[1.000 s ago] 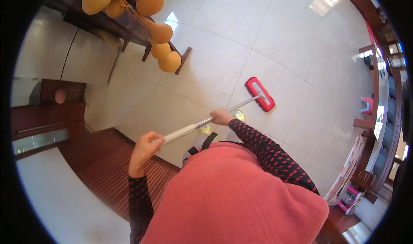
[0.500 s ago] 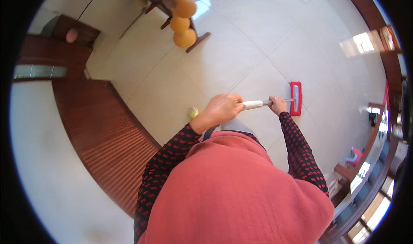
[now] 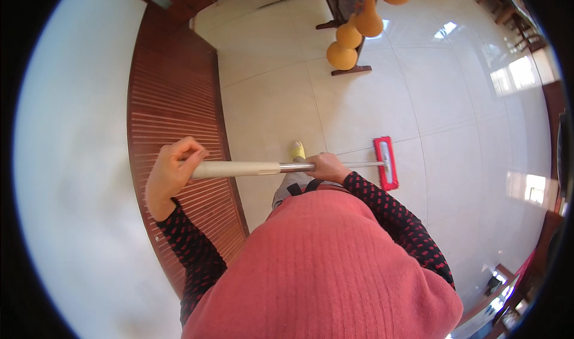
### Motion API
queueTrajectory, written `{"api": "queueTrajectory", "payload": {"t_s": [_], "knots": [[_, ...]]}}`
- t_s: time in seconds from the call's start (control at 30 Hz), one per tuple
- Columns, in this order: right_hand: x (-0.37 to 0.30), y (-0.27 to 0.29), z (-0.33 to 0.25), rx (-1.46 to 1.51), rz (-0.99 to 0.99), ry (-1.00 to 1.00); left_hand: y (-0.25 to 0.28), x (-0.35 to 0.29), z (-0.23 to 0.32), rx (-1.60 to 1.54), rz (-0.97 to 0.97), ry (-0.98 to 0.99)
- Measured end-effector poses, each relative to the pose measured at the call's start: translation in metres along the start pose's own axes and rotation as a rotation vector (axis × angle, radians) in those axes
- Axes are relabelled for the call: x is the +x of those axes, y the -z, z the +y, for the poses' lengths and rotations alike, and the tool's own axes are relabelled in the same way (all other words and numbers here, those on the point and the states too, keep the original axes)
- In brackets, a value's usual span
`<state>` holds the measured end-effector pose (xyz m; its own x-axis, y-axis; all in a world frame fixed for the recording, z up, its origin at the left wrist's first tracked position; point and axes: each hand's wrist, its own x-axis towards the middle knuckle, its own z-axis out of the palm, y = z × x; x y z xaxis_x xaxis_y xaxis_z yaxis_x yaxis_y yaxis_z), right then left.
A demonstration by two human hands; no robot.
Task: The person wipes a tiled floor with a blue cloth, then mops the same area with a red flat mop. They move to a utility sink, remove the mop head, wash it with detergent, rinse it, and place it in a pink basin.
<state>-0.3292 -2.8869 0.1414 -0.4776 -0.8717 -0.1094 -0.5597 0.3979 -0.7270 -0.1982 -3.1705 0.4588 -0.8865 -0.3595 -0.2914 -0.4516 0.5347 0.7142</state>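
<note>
one flat mop (image 3: 281, 168) (red-fringed head (image 3: 388, 163)) is resting on pale floor tiles (image 3: 371, 106); both hands are grasping it: left hand (image 3: 172, 173) holding the pale handle's (image 3: 239, 169) end, right hand (image 3: 327, 167) the metal pole (image 3: 297, 167).

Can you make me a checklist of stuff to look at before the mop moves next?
1. Right hand wrapped around the metal pole: ok.
2. Left hand gripping firmly: cannot tell; it is at the end of the cream handle.
3. Red mop head down on the floor: ok.
4. Mop head apart from the yellow shoe: ok.
5. Mop head apart from the orange gourds: ok.
6. Floor dry: cannot tell; it looks shiny.
</note>
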Motion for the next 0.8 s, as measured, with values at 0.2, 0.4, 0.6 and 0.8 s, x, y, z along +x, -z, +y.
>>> {"api": "queueTrajectory", "payload": {"t_s": [0.2,0.4,0.6,0.8], "knots": [[0.099,0.001,-0.067,0.061,-0.123,0.257,0.057,-0.049,-0.018,0.043,0.409,-0.305],[0.207,0.072,-0.119,0.111,-0.026,0.205,0.072,-0.034,-0.101,-0.349,0.782,-0.161],[0.308,0.178,-0.145,0.420,-0.039,0.260,-0.003,0.055,-0.255,-0.100,0.472,0.185],[0.389,0.236,-0.189,0.483,-0.010,0.323,-0.092,0.135,-0.305,0.080,0.015,0.130]]}}
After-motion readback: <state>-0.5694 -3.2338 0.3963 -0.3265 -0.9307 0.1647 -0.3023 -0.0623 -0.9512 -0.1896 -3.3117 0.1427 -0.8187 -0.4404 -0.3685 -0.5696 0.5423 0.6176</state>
